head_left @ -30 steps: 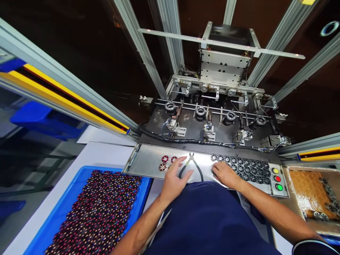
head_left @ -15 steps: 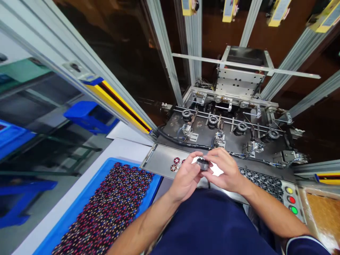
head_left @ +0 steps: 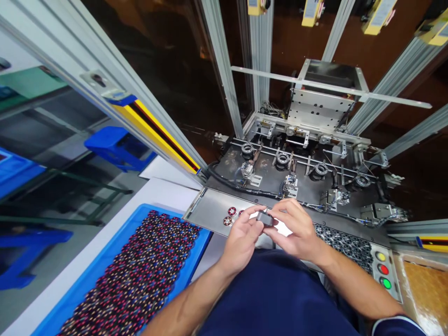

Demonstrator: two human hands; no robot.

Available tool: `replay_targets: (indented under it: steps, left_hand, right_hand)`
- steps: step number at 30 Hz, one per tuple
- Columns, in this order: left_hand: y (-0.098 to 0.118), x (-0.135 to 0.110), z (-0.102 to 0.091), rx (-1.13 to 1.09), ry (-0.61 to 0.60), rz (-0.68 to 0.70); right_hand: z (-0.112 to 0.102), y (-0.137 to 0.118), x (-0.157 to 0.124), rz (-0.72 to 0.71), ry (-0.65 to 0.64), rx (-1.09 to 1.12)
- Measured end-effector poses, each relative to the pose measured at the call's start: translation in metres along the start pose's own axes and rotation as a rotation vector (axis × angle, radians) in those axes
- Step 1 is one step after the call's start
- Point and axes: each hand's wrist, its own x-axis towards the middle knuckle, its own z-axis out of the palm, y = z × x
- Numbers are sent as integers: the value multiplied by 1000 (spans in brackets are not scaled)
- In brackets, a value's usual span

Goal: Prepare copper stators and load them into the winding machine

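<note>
Between my hands is a small dark grey metal cylinder part [head_left: 265,218], held above the front ledge in front of my body. My left hand [head_left: 243,235] grips it from the left, thumb and fingers closed on its side. The fingertips of my right hand [head_left: 296,228] pinch its right edge. The part is tilted so that mostly its plain side shows; its far face is hidden. Just left of my left fingers, several round red-and-black coil-like parts [head_left: 227,220] lie on the metal ledge [head_left: 206,210]. Right of my right wrist, many dark and silver ring-shaped parts [head_left: 345,242] lie in rows.
A blue tray [head_left: 140,214] full of red-and-black round parts stands at the left. Beyond the ledge is a machine bed with several ring-topped fixtures [head_left: 283,160]. Yellow, red and green buttons [head_left: 384,269] sit at the right. A yellow sensor bar [head_left: 157,135] lines the left post.
The cylinder part has been tipped in my fingers: its dark toothed-looking inside showed before, and now its side does. Both hands stay on it. The view has shifted slightly.
</note>
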Motion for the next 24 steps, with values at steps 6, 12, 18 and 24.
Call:
replay_targets:
  steps: [6,12,18,24]
  left_hand:
    - [4,0,-19,137,-195,-3]
    - [16,-9,-26,204,-338,-57]
    - [4,-2,-71,493,-123,165]
    - [-51,29,-169,879,631,350]
  right_hand:
    - [-28,6,15,391,-436,509]
    - [-29,5,32,392,-754,720]
    - [-19,32,65,277,-837,610]
    - [22,168,155,205,-751,36]
